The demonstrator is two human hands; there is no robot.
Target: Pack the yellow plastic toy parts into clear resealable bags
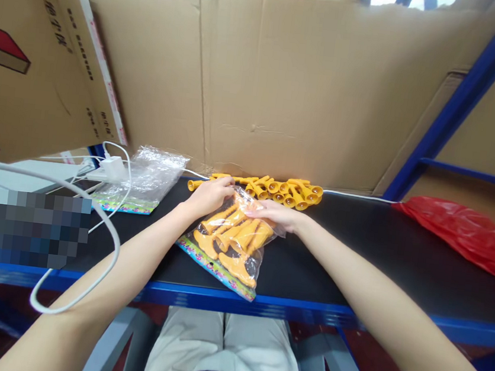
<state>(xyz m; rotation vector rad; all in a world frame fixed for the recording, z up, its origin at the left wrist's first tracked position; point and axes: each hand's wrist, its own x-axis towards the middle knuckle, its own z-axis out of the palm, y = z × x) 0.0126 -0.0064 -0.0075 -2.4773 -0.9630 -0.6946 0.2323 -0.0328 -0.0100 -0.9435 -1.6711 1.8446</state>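
Note:
A clear plastic bag (236, 244) with a colourful printed header strip lies tilted on the black table top, its header towards me. Inside show several yellow-orange plastic pieces with flared ends, like small horns. My left hand (211, 196) is closed on the bag's far left edge, fingers bent over it. On the far right side, my right hand (276, 214) grips the bag, its fingers lying over the clear film and the thumb partly hidden. Just behind the hands lies a pile of loose yellow horn-shaped pieces (290, 191), open flared ends facing me.
Flat clear bags (145, 177) lie to the left, near a white charger (113, 168) and a looping white cable (116, 242). A red plastic bag (465, 237) rests at the right. Cardboard (303, 90) walls the back, and a blue shelf post (462, 108) slants at the right.

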